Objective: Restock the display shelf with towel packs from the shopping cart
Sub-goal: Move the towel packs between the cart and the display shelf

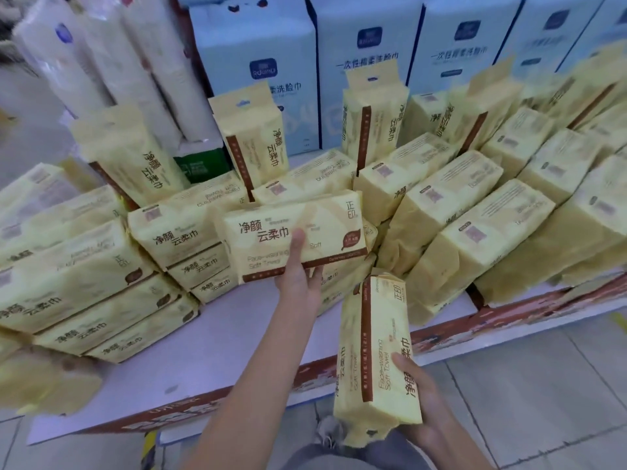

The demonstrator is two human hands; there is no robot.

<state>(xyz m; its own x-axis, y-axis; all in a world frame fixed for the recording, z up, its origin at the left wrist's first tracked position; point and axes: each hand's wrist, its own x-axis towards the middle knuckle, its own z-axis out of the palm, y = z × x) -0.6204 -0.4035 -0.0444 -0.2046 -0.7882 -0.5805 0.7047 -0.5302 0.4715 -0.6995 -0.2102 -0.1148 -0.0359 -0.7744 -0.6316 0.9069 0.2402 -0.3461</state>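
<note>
Head view shows the right hand (419,398) closest, in front of the display shelf (237,327), fingers wrapped round an upright towel pack (369,361). Farther on, over the shelf's bare middle, the left hand (298,276) grips a second towel pack (291,232), thumb on its front. I think this one goes down next: lay it flat, snug beside the stacked packs (183,232). Blue boxes (258,69) stand at the shelf's back.

A yellow towel pack (264,232) hangs lengthwise over the shelf (244,317); a second pack (369,351) stands upright before its edge (both held).
</note>
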